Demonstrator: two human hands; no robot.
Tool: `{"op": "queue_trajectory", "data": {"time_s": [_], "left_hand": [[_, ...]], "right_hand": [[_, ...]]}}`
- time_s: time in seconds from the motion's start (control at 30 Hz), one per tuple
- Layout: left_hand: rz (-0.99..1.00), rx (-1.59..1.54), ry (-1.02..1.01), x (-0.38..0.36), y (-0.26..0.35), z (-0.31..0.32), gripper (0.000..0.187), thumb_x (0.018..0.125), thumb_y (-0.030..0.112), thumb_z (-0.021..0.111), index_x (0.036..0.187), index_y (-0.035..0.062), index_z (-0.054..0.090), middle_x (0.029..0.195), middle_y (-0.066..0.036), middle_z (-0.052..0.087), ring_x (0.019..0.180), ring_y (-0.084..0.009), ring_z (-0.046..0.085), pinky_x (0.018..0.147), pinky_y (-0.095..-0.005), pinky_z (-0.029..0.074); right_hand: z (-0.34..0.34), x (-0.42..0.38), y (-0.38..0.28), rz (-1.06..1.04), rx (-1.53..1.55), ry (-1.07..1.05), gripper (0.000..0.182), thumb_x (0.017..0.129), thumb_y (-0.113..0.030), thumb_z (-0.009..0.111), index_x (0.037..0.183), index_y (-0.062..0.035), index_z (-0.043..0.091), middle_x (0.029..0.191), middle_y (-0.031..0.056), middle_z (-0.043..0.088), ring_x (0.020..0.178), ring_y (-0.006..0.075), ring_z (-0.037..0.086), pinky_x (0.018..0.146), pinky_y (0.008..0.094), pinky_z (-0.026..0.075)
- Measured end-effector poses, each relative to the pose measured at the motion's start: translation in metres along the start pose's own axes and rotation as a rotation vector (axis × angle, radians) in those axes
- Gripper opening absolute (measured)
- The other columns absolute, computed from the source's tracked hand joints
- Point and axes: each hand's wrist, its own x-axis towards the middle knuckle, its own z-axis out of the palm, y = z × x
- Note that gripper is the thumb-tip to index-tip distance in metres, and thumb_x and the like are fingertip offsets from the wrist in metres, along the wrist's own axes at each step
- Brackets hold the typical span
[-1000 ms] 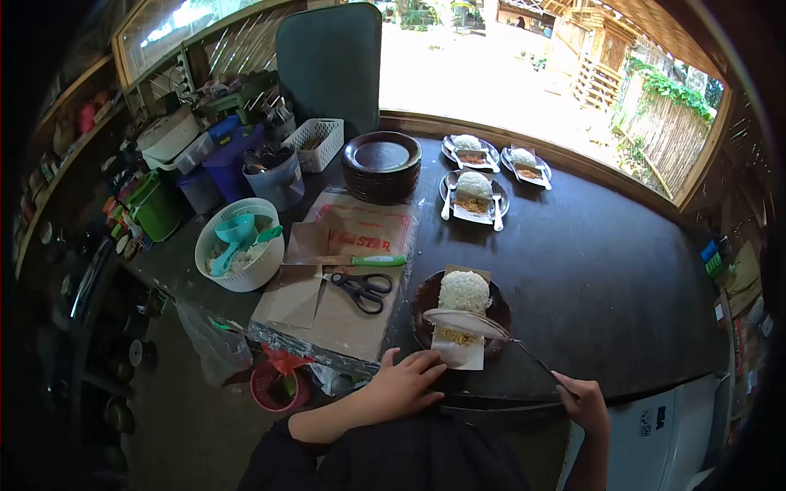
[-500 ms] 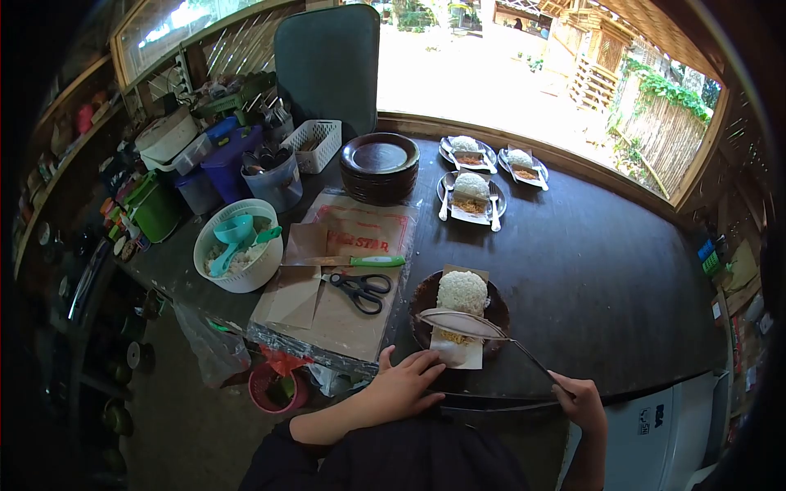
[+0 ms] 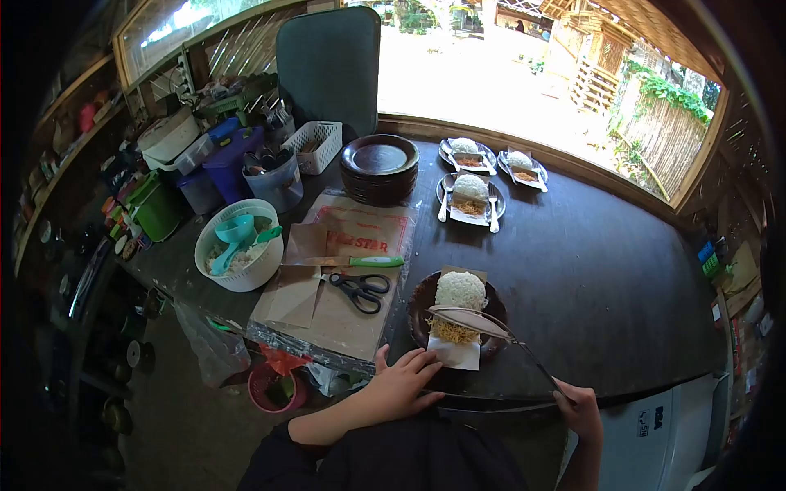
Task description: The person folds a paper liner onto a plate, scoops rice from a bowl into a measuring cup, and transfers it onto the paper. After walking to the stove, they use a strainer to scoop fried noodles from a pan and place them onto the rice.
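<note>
My right hand (image 3: 580, 407) is closed around the handle of a long-handled strainer (image 3: 471, 320). The strainer's round head hangs over the food on a brown plate (image 3: 418, 309). A mound of white rice (image 3: 460, 290) lies on brown paper (image 3: 455, 355) lining that plate, with yellowish shredded food (image 3: 449, 331) just below it, partly hidden by the strainer. At the table's front edge, my left hand (image 3: 403, 382) holds nothing; its fingers are apart, with the fingertips at the paper's lower left corner.
Black scissors (image 3: 359, 290) and a green-handled knife (image 3: 368, 262) lie on brown wrapping paper (image 3: 348, 327) to the left. Beyond are a white rice tub (image 3: 260, 276) with turquoise scoops, stacked brown plates (image 3: 379, 176) and several served plates, one nearer (image 3: 442, 182). A pink bin (image 3: 260, 393) stands below.
The strainer head has shifted slightly right, uncovering more of the yellowish shreds. The plate and its paper sit slightly further left. My left hand has hardly moved.
</note>
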Motion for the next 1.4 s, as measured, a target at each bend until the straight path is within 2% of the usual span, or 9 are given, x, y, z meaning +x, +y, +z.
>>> {"op": "queue_trajectory", "data": {"time_s": [0.1,0.27,0.47,0.53,0.63,0.73,0.97,1.07,1.4], "left_hand": [[0.007,-0.031,0.058,0.001,0.000,0.003,0.050,0.083,0.042,0.050,0.122,0.0103,0.045,0.128,-0.008,0.040,0.122,-0.0204,0.035,0.092,-0.0633,0.014],[0.012,-0.113,0.145,0.001,0.004,0.002,0.045,0.083,0.040,0.052,0.116,0.0105,0.050,0.123,-0.008,0.044,0.118,-0.0203,0.040,0.093,-0.0621,0.013],[0.021,-0.287,0.175,0.000,0.010,-0.005,0.028,0.083,0.032,0.054,0.102,0.0109,0.056,0.116,-0.006,0.049,0.112,-0.0204,0.045,0.095,-0.0566,0.016],[0.117,-0.406,0.118,0.002,0.012,-0.007,0.021,0.084,0.021,0.055,0.100,0.0075,0.057,0.113,-0.008,0.053,0.109,-0.0227,0.049,0.096,-0.0426,0.027],[0.153,-0.741,0.089,0.007,0.015,0.000,0.018,0.083,0.014,0.055,0.097,0.0033,0.057,0.108,-0.011,0.055,0.102,-0.0244,0.053,0.089,-0.0320,0.038],[0.229,-0.773,0.177,0.009,0.023,0.006,0.021,0.083,0.015,0.055,0.099,0.0005,0.055,0.097,-0.012,0.058,0.092,-0.0237,0.057,0.080,-0.0279,0.044],[-0.174,-1.265,0.142,-0.007,0.034,0.016,0.034,0.088,0.023,0.052,0.113,-0.0008,0.048,0.104,-0.009,0.056,0.098,-0.0125,0.052,0.084,-0.0267,0.041],[-0.157,-1.430,0.138,-0.030,0.031,0.022,0.042,0.092,0.027,0.045,0.123,-0.0007,0.042,0.109,-0.006,0.054,0.101,-0.0110,0.049,0.089,-0.0249,0.037],[-0.380,-1.519,0.609,-0.174,0.000,0.031,0.037,0.094,0.024,0.039,0.120,-0.0003,0.045,0.104,-0.005,0.056,0.096,-0.0100,0.051,0.085,-0.0243,0.040]], "right_hand": [[-0.003,0.000,-0.004,0.062,0.049,-0.022,0.029,0.080,0.000,0.054,0.108,0.0038,0.055,0.086,0.0133,0.064,0.079,0.0075,0.056,0.071,0.0209,0.044],[-0.006,0.001,0.024,0.140,0.202,-0.059,0.025,0.081,-0.002,0.053,0.104,0.0034,0.058,0.066,0.0017,0.058,0.059,0.0016,0.048,0.054,0.0178,0.039],[0.003,0.002,0.015,0.280,0.431,-0.168,0.020,0.084,-0.006,0.049,0.099,0.0042,0.054,0.054,-0.0008,0.048,0.046,0.0041,0.044,0.042,0.0189,0.034],[0.010,0.003,0.002,0.300,0.478,-0.188,0.020,0.084,-0.006,0.049,0.101,0.0047,0.053,0.054,-0.0005,0.048,0.045,0.0044,0.044,0.041,0.0191,0.034],[0.024,0.006,-0.003,0.347,0.530,-0.231,0.023,0.084,-0.006,0.048,0.104,0.0051,0.052,0.054,0.0004,0.049,0.044,0.0051,0.044,0.041,0.0190,0.034],[0.050,0.014,-0.012,0.268,0.543,-0.326,0.024,0.084,-0.007,0.049,0.106,0.0043,0.051,0.055,0.0014,0.050,0.043,0.0056,0.043,0.039,0.0190,0.033],[0.100,0.042,-0.061,0.196,0.791,-0.777,0.027,0.089,-0.009,0.046,0.114,0.0028,0.044,0.057,0.0022,0.049,0.040,0.0065,0.042,0.035,0.0193,0.032],[0.127,0.043,-0.072,0.170,0.784,-0.896,0.015,0.089,-0.009,0.045,0.100,0.0009,0.047,0.056,0.0029,0.049,0.039,0.0076,0.043,0.035,0.0197,0.032],[0.250,0.009,-0.146,0.079,0.637,-1.223,0.010,0.088,-0.011,0.047,0.087,-0.0010,0.050,0.057,0.0047,0.052,0.039,0.0092,0.045,0.036,0.0208,0.033]]}}
